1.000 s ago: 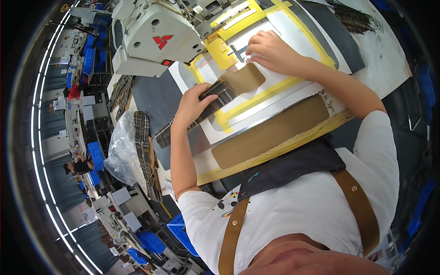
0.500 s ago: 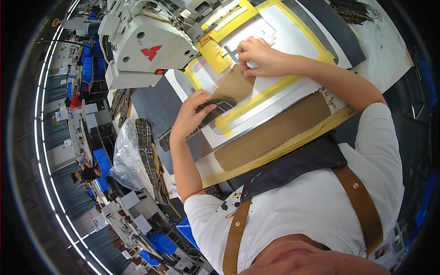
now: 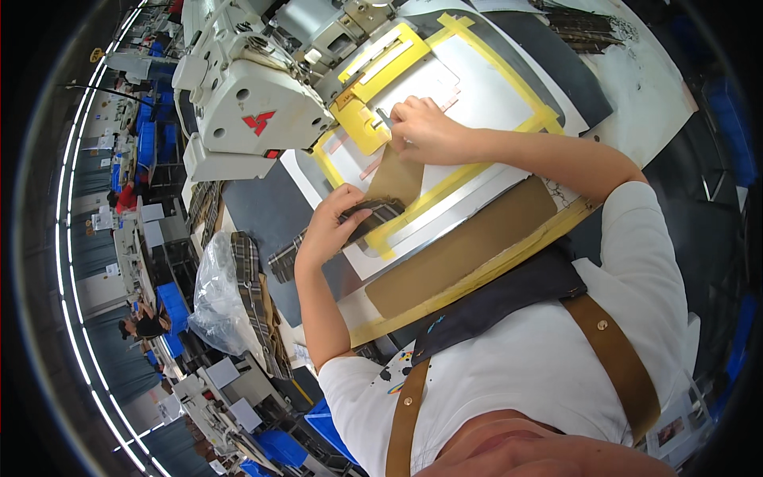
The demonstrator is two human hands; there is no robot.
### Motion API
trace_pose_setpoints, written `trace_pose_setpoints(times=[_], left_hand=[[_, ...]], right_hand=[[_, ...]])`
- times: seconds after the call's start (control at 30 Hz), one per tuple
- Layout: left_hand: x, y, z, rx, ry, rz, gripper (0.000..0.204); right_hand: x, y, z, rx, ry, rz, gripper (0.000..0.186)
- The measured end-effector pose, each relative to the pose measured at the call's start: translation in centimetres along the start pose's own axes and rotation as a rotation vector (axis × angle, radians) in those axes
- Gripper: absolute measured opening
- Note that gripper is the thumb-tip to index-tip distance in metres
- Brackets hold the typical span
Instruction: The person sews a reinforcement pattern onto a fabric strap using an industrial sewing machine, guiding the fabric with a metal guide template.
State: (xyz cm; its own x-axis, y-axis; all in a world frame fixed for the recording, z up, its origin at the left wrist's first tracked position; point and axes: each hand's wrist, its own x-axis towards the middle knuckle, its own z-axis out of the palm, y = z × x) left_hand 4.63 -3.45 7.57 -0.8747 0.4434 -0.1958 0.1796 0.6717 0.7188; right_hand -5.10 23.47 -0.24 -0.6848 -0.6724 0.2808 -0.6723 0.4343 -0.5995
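- Gripping a plaid strip (image 3: 380, 218) in the left hand (image 3: 324, 226), thumb laid over the near face, fingers folded round the far side, closed firmly on the cloth.
- Letting one end of the strip poke out past the thumb, by the yellow tape (image 3: 447, 191) bordering a white sheet (image 3: 493, 87); trailing the other end leftward behind the wrist, above a dark mat (image 3: 262, 211).
- Curling the right hand (image 3: 421, 131) tightly at the upper end of a brown piece (image 3: 397, 176), fingertips at its edge; impossible to tell whether pinching or merely touching, with the contact hidden by the fingers.
- Stretching between both hands with that brown piece, over the white sheet, meeting the plaid strip at the lower end; unclear whether joined.
- Just left of the right fingers, crowded by a yellow plate (image 3: 359, 127).
- Hemmed in at upper left by a white machine head (image 3: 262, 103), overhanging the work area.
- Bordered on the body side by a long brown pad (image 3: 469, 248).
- Farther left, littered with a clear plastic bag (image 3: 214, 306) beside more plaid pieces (image 3: 249, 278).
- At upper right, heaped with dark plaid scraps (image 3: 584, 32).
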Motion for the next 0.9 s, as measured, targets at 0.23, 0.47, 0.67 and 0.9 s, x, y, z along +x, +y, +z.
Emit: trace_pose_setpoints(times=[0.23,0.47,0.67,0.9], left_hand=[[-0.4,0.3,0.4,-0.023,-0.008,-0.013,0.021],[-0.9,-0.1,1.0,-0.028,0.004,-0.085,0.025],[-0.8,-1.9,1.2,0.075,0.176,-0.245,0.035],[1.3,-2.0,0.7,0.327,0.323,-0.387,0.038]], right_hand=[[-0.5,0.4,0.6,-0.065,0.08,-0.005,0.015],[-0.9,0.0,0.0,-0.006,-0.004,-0.017,0.018],[-2.2,1.0,-2.6,-0.126,0.055,0.018,0.016],[-0.1,1.9,-1.8,-0.217,-0.017,0.068,0.014]])
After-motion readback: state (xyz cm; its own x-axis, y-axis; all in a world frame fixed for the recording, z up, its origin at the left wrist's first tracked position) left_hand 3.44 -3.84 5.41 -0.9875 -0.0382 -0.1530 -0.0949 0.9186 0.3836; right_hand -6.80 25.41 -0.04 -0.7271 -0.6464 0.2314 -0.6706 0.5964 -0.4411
